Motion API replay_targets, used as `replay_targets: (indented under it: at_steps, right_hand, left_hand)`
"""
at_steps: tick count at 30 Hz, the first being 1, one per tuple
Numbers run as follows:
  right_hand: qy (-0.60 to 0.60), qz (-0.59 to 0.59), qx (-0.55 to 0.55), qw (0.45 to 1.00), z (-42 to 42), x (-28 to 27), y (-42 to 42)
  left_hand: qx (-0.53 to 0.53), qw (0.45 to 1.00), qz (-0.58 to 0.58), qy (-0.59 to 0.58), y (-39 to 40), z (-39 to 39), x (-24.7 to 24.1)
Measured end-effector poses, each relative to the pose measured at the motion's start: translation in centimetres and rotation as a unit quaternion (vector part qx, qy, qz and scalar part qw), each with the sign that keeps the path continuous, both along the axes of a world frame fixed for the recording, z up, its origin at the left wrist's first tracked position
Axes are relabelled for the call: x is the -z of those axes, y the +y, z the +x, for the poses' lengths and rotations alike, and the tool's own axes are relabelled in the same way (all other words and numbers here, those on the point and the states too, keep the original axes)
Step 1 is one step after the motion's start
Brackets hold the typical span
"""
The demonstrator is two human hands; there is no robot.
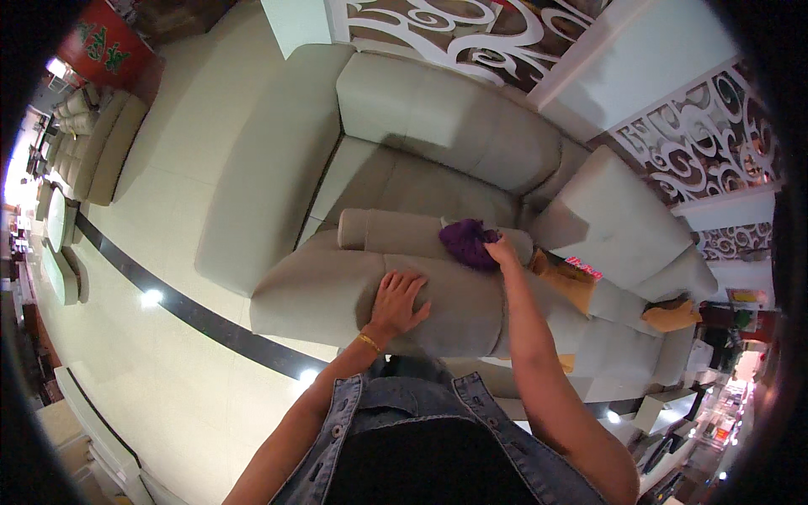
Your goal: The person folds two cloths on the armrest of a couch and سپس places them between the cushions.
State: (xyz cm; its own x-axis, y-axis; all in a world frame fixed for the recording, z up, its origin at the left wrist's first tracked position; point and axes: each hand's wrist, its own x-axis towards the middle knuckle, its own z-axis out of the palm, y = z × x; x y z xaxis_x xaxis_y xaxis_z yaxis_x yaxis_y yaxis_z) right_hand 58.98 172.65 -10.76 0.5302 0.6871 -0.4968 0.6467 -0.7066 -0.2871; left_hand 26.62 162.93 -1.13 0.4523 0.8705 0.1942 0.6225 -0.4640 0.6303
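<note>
A grey upholstered sofa [442,303] lies right below me. On its seat cushion rests my left hand [399,302], palm down with the fingers spread and nothing held; a gold-coloured bracelet is around that wrist. My right hand [499,247] grips a crumpled purple cloth [467,243]. The cloth lies against a long rolled grey cushion [404,233], which runs along the far side of the seat cushion. Part of something pale shows at the cloth's upper left edge.
Orange-brown cushions [568,284] and a pink-and-white patterned item [584,267] are to the right. White scrollwork panels [499,44] stand behind the sofa. A dark stripe [208,322] crosses the pale floor at left. Another tufted sofa [107,145] stands at the far left.
</note>
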Motion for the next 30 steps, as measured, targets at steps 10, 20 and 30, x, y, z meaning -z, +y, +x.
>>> replay_targets:
  at_steps: [10, 20, 30]
  right_hand:
    - [0.373, 0.125, 0.313, 0.864, 2.3, -1.5, -1.5]
    - [0.481, 0.230, 0.279, 0.799, 0.4, -6.6, -10.7]
    - [0.412, 0.307, 0.181, 0.838, 3.1, -2.3, -10.8]
  left_hand:
    - [0.013, 0.999, -0.030, 0.030, 3.0, -0.5, -0.3]
    - [-0.223, 0.965, -0.048, -0.127, 0.1, -0.3, 0.4]
    - [-0.335, 0.920, -0.100, -0.177, 1.4, -0.8, 1.0]
